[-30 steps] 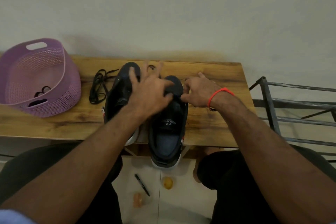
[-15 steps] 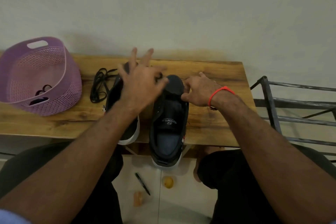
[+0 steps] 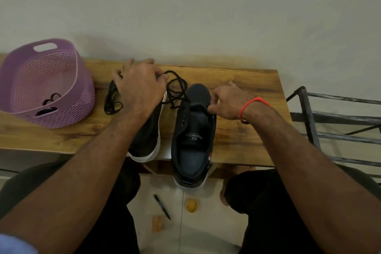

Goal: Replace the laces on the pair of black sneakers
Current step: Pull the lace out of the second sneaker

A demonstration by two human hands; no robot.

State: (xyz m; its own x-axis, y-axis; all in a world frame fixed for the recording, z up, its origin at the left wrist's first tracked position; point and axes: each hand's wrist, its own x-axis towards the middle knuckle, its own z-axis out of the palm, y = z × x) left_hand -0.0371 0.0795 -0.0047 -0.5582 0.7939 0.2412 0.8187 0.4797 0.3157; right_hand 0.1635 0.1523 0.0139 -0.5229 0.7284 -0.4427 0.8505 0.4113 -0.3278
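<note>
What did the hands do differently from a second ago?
The left hand moved off the two sneakers, back and to the left, and now pinches a black lace that trails to the right sneaker. The right hand kept holding that sneaker's toe. The purple basket and the other lace stayed put.

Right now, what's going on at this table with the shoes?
A person seated at a wooden table is relacing a pair of black sneakers. The left hand pinches a black lace that trails to the eyelets of the right-hand sneaker, whose eyelets look mostly unlaced. The right hand steadies that sneaker near its toe. The other sneaker lies beside it, partly under the left forearm. Another loose lace lies on the table next to a purple basket.
</note>
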